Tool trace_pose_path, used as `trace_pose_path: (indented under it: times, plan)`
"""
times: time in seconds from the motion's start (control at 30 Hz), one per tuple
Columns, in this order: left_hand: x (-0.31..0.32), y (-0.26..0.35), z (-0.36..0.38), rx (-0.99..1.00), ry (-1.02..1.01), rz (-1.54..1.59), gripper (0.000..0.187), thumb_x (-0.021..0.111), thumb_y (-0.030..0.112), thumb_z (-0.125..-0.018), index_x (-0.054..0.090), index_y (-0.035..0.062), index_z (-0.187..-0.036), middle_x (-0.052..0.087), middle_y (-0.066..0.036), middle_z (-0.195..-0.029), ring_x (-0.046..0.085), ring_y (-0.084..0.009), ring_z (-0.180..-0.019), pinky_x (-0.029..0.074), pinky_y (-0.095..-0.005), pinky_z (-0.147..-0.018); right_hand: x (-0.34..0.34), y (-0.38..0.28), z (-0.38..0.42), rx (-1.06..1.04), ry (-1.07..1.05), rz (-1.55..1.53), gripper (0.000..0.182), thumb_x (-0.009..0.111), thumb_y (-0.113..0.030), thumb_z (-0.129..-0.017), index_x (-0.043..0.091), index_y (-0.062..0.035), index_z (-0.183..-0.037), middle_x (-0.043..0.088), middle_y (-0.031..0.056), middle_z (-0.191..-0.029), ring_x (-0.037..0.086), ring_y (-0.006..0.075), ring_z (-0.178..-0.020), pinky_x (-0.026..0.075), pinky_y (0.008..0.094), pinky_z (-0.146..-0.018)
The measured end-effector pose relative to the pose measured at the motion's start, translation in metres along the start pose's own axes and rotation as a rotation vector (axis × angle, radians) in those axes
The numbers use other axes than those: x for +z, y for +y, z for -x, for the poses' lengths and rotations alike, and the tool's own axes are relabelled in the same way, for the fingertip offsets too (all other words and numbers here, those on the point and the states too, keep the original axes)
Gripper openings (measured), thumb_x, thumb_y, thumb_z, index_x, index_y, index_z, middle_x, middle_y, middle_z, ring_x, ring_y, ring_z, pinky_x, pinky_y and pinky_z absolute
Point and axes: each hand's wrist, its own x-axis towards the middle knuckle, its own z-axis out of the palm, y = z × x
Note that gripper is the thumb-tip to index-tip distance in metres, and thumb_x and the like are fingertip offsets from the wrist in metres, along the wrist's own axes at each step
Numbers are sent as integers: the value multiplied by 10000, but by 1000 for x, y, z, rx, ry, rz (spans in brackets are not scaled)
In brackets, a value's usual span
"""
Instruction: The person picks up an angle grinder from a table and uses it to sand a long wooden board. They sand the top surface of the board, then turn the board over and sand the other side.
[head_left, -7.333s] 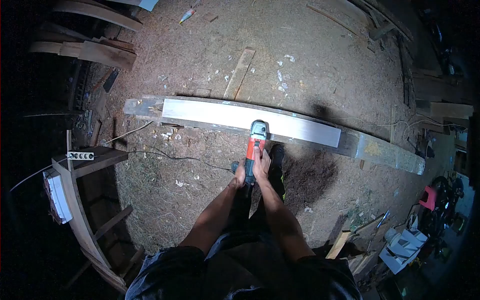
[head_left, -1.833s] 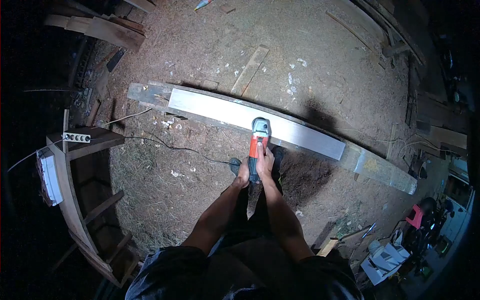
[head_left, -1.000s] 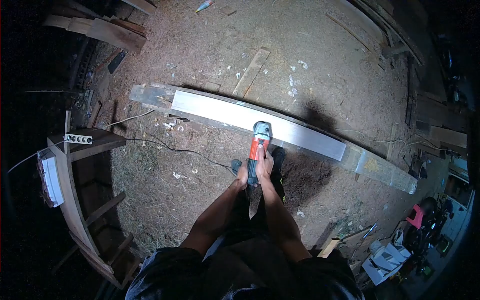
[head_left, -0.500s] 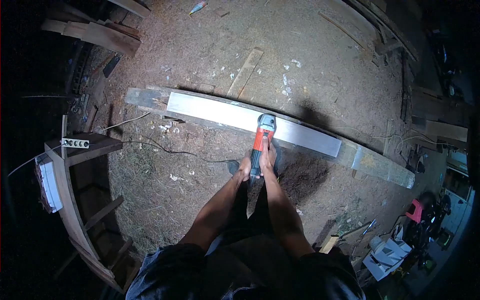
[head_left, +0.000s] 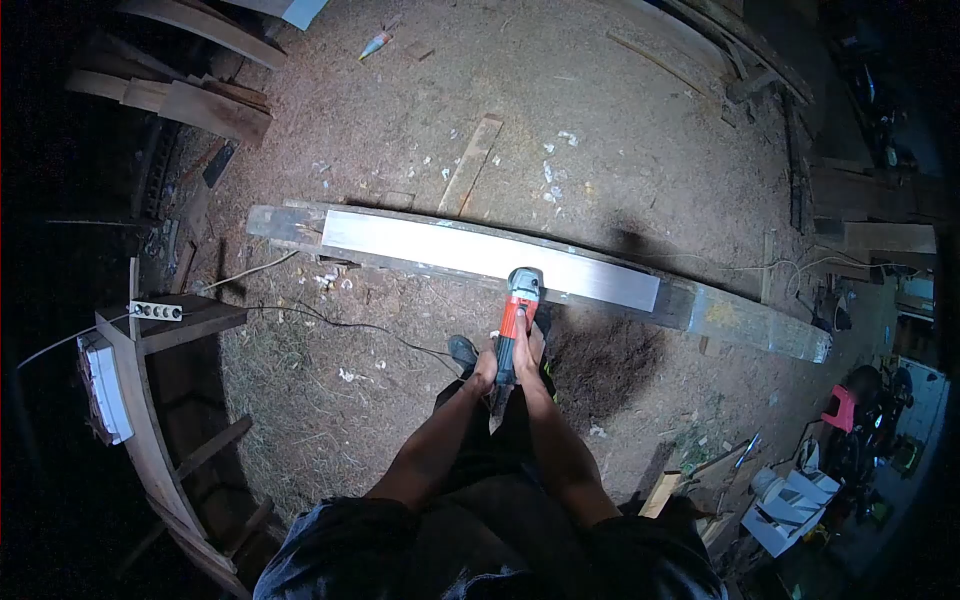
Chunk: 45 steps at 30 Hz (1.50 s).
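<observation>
A red and black angle grinder (head_left: 512, 318) is gripped between both my hands, its grey head pointing away from me. My left hand (head_left: 484, 368) wraps round the rear of its body. Farther forward, my right hand (head_left: 529, 345) holds the right side, the thumb lying along the red casing. The grinder's head is at the near edge of a pale, smooth board (head_left: 430, 240); whether it touches is hard to tell. That board lies on a longer, rough plank (head_left: 745, 322). The grinder's disc is hidden beneath its head.
A power strip (head_left: 158, 311) sits on a wooden frame (head_left: 150, 420) at left, with a dark cord (head_left: 350, 332) running towards the grinder. Stacked planks (head_left: 210, 110) lie at upper left. A white box (head_left: 785, 515) and a pink stool (head_left: 838, 408) stand at lower right.
The grinder and both hands have drawn back towards my body and slightly left, so the head has moved from over the pale board to its near edge. The camera view has shifted a little.
</observation>
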Motion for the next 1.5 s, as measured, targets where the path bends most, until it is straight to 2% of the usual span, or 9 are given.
trace_pose_path:
  times: [0.33,0.4,0.57,0.8,0.97,1.03,1.07,1.3,1.5]
  plan:
    - [36,33,-15,-37,-37,43,525,165,422,-976,466,49,-1191,612,-131,-657,598,-246,-453,497,-337,-329,-16,-25,-43,54,-95,63,753,490,-640,-837,521,12,-1212,602,297,-1075,554,462,-1044,424,485,-887]
    - [42,42,-14,-11,-23,139,527,159,437,-973,480,62,-1157,608,-114,-648,599,-227,-459,485,-326,-325,-6,-18,-56,-95,-113,48,789,470,-675,-823,527,-4,-1234,554,297,-1170,517,449,-1108,396,481,-941]
    - [32,55,-15,-37,30,160,505,205,424,-978,508,65,-1163,622,-97,-688,604,-213,-476,489,-332,-346,12,-29,-60,-109,-90,203,729,494,-656,-829,619,18,-1077,643,238,-998,609,366,-977,441,431,-853]
    - [37,55,16,0,29,72,505,255,350,-988,431,19,-1326,623,-142,-1038,654,-231,-841,548,-319,-605,-6,-47,-22,-39,-135,4,684,532,-623,-831,625,14,-1062,650,237,-974,615,360,-953,447,420,-833]
    - [37,1,-21,67,-83,152,507,273,360,-987,452,3,-1300,626,-144,-1036,654,-242,-814,552,-324,-627,-26,-8,-36,-22,-53,59,652,512,-594,-858,619,4,-1092,654,214,-993,617,333,-957,447,404,-836]
    - [41,6,-22,-34,-150,-167,493,255,317,-990,442,-9,-1309,602,-171,-1126,628,-250,-976,533,-332,-808,-40,-7,-38,-12,14,-37,646,495,-589,-871,621,2,-1099,655,206,-1006,618,311,-951,447,404,-837]
    - [47,11,-23,-88,-75,-259,480,240,267,-989,427,-26,-1321,545,-198,-1247,530,-274,-1165,422,-366,-1000,-47,-6,-41,-23,52,-17,654,481,-597,-875,620,-4,-1114,654,201,-1010,615,293,-952,445,402,-843]
    - [82,41,-57,66,-94,-354,469,247,258,-991,427,-16,-1326,547,-180,-1243,534,-255,-1149,426,-357,-991,-92,3,-74,-5,159,-174,683,464,-607,-876,618,22,-1096,654,222,-992,616,351,-949,443,425,-842]
    - [127,60,-101,201,-138,-449,458,253,249,-994,427,-5,-1332,549,-162,-1240,539,-235,-1133,430,-348,-983,-131,2,-84,43,242,-236,634,458,-562,-914,626,20,-1099,655,128,-943,588,219,-881,445,347,-820]
